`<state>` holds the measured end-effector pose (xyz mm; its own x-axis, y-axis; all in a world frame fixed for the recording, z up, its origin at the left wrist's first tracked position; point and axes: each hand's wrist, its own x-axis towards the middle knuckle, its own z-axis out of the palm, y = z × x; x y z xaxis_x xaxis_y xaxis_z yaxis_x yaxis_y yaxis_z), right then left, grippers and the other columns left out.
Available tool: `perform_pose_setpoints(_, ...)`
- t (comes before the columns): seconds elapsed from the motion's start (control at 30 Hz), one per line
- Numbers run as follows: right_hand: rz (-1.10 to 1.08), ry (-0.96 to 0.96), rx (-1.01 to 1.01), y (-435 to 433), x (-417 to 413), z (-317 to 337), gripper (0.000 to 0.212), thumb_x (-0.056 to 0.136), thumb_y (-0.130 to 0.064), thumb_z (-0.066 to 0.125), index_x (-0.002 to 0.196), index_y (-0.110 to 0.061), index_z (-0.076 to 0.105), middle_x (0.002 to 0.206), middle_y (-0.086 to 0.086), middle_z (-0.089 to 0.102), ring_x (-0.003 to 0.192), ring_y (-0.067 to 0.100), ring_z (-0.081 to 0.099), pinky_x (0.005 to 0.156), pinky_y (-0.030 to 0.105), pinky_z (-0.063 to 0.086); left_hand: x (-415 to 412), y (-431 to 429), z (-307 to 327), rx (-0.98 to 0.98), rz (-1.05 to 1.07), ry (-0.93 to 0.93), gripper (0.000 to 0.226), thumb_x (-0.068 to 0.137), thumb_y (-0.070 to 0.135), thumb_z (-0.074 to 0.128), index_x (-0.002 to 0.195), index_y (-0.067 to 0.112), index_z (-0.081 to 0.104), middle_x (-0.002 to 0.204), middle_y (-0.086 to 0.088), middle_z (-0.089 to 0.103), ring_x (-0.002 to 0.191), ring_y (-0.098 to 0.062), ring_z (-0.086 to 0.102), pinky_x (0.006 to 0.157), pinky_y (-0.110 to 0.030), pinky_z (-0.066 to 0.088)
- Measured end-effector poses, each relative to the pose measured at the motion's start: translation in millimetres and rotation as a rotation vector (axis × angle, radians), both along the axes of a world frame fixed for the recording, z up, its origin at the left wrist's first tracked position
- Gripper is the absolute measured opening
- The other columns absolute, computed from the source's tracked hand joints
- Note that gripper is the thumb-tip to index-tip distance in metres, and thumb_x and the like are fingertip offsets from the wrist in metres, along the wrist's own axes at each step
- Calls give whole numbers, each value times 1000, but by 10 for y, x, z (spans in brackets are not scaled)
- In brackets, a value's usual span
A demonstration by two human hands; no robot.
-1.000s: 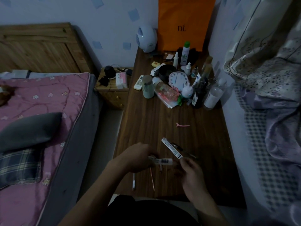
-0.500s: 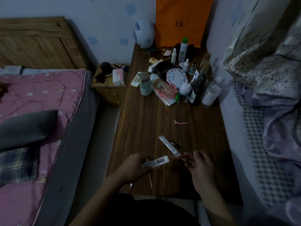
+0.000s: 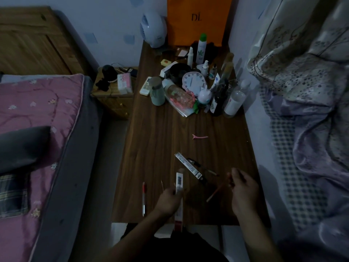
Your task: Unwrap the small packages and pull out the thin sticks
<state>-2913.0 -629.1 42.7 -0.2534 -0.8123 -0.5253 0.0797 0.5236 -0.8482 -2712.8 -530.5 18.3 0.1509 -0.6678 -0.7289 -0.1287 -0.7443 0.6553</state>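
Barcode box, a slim long carton, is in our left hand, whose fingers curl round its middle above the near edge of the counter. Its long axis runs almost straight away from us: the white end with the dark barcode points to the far side, and the reddish end comes down past the counter edge toward our body. Our right hand is to the right of it, apart from the box, and its fingertips pinch the upper end of a thin reddish stick. The stick slants down and to the left, so its free lower tip points toward the box, and the left hand is the nearer one to that tip. The light is dim, so we cannot read the print on the box. A second white box lies flat on the counter just beyond, turned on a diagonal, and a red pen lies left of our left hand.
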Motion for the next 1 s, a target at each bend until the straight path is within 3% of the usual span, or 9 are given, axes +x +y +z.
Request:
perform_pose_setpoints(0.07, 38, 27, 22, 32, -22, -45, 12, 93, -24, 64, 90, -35, 66, 99, -3, 71, 94, 16, 67, 74, 31, 51, -131, -49, -75, 37, 84, 93, 30, 99, 44, 40, 103, 22, 61, 95, 1, 70, 83, -11, 69, 61, -23, 49)
perform_pose_setpoints(0.27, 66, 31, 68, 105, -134, -145, 11, 94, -20, 64, 98, -30, 68, 103, 5, 72, 94, 21, 67, 76, 33, 51, -420, -156, -398, 100, 17, 79, 43, 99, 49, 38, 114, 15, 58, 106, -6, 68, 93, -19, 67, 76, -34, 55)
perform_pose_setpoints(0.4, 75, 33, 72, 179, -195, -191, 13, 95, -18, 62, 105, -24, 68, 102, 6, 72, 90, 18, 66, 72, 30, 51, -535, -152, -571, 126, 20, 60, 37, 98, 34, 47, 128, 13, 52, 116, -11, 66, 99, -25, 66, 84, -39, 56)
perform_pose_setpoints(0.5, 82, 47, 72, 228, -204, -217, 13, 95, -16, 62, 104, -23, 68, 101, 5, 72, 89, 16, 67, 71, 28, 52, -582, -154, -687, 180, 41, 51, 34, 94, 26, 56, 125, 10, 53, 115, -10, 67, 96, -21, 67, 79, -35, 59)
perform_pose_setpoints(0.6, 129, 80, 76, 270, -206, -242, 12, 94, -18, 63, 98, -28, 69, 101, 3, 71, 94, 19, 67, 78, 35, 55, -594, -173, -719, 133, 4, -49, 35, 90, 23, 64, 122, 11, 54, 115, -9, 67, 81, -10, 64, 57, -16, 52)
perform_pose_setpoints(0.67, 158, 89, 75, 287, -201, -251, 12, 94, -19, 63, 96, -29, 69, 103, 4, 71, 96, 21, 66, 84, 39, 56, -595, -190, -716, 75, -27, -134, 33, 88, 20, 66, 119, 12, 57, 114, -6, 68, 77, -6, 61, 53, -12, 47)
perform_pose_setpoints(0.83, 181, 98, 51, 302, -152, -244, 15, 95, -18, 62, 92, -31, 68, 99, 1, 71, 94, 20, 67, 79, 35, 54, -587, -218, -659, 13, -134, -229, 18, 88, 19, 63, 103, 11, 67, 98, -6, 73, 84, -15, 71, 75, -32, 60)
perform_pose_setpoints(1.0, 219, 104, 64, 316, -108, -242, 13, 95, -19, 61, 94, -31, 67, 100, 1, 71, 93, 20, 67, 79, 34, 54, -522, -146, -478, -108, -173, -219, 15, 93, 20, 56, 104, 16, 66, 96, 0, 71, 81, -9, 69, 73, -27, 58)
